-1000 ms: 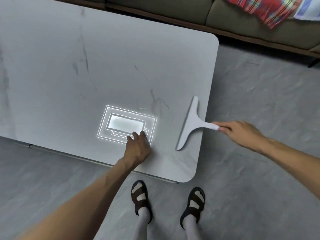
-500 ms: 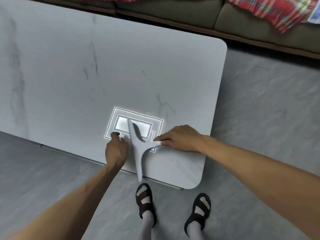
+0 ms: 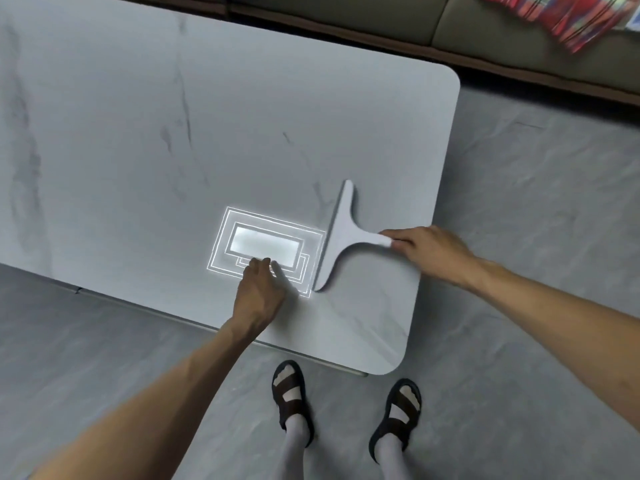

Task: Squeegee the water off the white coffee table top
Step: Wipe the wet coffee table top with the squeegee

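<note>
- R hand [image 3: 429,252] is pinching the tip of the squeegee [image 3: 341,237] handle, fingers curled round it and thumb hidden. It's gripping far back, prob. so the wrist stays clear of the wet surface.
- Squeegee is lying on the white coffee table top [image 3: 138,133] near its right end. The blade is running approx. front-to-back and the handle is pointing right toward the short edge. I'm reading that as set up for a pull stroke, dragging water off that nearest edge.
- L hand [image 3: 258,292] is resting fingertips-down on the top near the front edge, holding nothing, fingers fairly straight. It's prob. bracing the body or steadying the tbl against the pull.
- L hand is sitting just left of the blade's near end, apart from it and out of the stroke path.
- A bright rectangular light reflection [image 3: 263,245] is showing on the top by the L fingers, so the surface is glossy. Can't tell where water is actually sitting, as no drops or film are resolving.
- Person is standing at the front right corner, sandals [image 3: 292,396] on the grey floor [image 3: 519,202], giving the R arm room to pull outward.
- Risk: runoff is heading for the floor near the feet.
- Sofa [image 3: 502,39] w/ plaid cloth [image 3: 571,19] is sitting behind the tbl, well apart from the stroke.
</note>
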